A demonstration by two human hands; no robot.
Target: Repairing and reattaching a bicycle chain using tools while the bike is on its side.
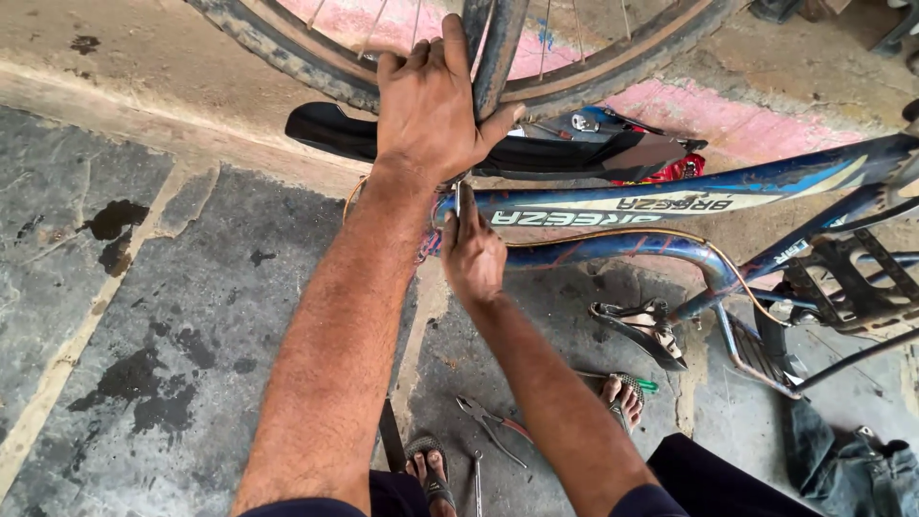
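- Left hand (pixel 428 103): fingers closed around the dark fork leg (pixel 498 53), which runs up and away through the wheel (pixel 316 57).
- Right hand (pixel 471 254): pinches a slim metal tool (pixel 458 199), upright, tip at the blue frame (pixel 670 203), whose long axis runs left to right.
- Black mudguard (pixel 335 129) lies just beyond the wrist.
- Pliers (pixel 490 421) lie on the floor (pixel 172 316) between the sandalled feet.

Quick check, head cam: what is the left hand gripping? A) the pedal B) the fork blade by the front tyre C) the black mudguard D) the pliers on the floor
B: the left hand wraps the dark fork blade beside the tyre, while the pedal and pliers lie untouched.
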